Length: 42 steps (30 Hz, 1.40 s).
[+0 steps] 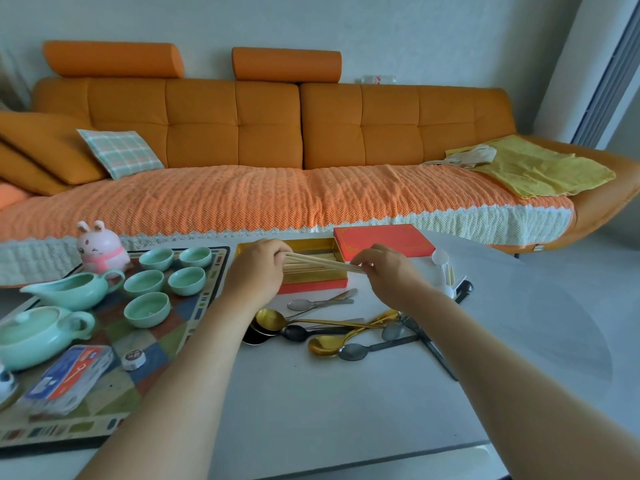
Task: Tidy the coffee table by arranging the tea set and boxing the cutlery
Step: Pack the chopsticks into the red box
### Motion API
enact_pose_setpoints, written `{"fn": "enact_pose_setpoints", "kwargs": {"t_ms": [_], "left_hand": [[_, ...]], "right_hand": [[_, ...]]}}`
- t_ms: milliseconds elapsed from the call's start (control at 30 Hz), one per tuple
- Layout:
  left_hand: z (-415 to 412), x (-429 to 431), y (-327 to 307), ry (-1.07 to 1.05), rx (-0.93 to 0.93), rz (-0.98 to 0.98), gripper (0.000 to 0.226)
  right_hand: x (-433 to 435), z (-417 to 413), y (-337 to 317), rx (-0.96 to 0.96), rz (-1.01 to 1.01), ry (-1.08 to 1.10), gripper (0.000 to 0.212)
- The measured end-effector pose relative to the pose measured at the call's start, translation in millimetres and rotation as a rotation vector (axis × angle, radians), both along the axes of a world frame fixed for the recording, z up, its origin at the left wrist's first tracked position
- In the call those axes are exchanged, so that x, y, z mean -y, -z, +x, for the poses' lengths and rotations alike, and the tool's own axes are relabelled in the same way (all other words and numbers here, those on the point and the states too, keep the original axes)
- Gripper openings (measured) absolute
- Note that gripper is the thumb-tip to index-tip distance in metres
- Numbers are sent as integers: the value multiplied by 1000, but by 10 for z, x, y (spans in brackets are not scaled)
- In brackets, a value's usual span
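Note:
Both hands hold a bundle of wooden chopsticks (320,263) over the open gold-lined red box (313,285). My left hand (258,270) grips one end and my right hand (382,268) pinches the other. The box's red lid (382,241) leans at its far right corner. In front of the box lies a loose pile of spoons and knives (346,332), gold, silver and dark. On the patterned mat (152,355) at the left stand several mint-green cups (147,309), a pitcher (74,291) and a lidded teapot (36,332).
A pink rabbit figure (102,249) stands behind the cups. A blue and red packet (71,377) and a small round tin (134,360) lie on the mat. A white toothpick holder (443,271) stands right of the box. An orange sofa (270,133) runs behind the white table (311,410).

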<state>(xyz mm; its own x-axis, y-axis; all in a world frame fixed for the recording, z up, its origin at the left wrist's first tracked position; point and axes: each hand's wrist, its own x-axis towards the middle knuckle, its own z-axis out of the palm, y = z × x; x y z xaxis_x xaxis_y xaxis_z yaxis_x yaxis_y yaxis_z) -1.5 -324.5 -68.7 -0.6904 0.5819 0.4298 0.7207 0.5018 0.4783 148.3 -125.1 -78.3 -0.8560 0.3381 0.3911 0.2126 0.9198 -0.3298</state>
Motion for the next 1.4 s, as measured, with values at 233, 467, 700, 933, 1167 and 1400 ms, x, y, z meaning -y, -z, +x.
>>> {"fn": "enact_pose_setpoints", "kwargs": {"t_ms": [233,467,700,933,1167,1400], "left_hand": [[-220,233,73,-151,-111,-16,22],[-196,236,188,59,-218,-225,37],[-207,133,265,101,-88,-404,45],[-207,78,249,61,-53,-501,49],[-11,-44,187,69,-120,-400,44],[441,-270,48,199,-193,-200,17]], "right_hand": [[204,-386,32,-128,18,-14,23],[408,-771,106,-48,82,38,27],[436,-855,103,13,86,120,36],[516,-674,39,166,15,-72,37],[397,-519,24,82,14,-131,39],[198,-22,-138,95,-16,-42,36]]}}
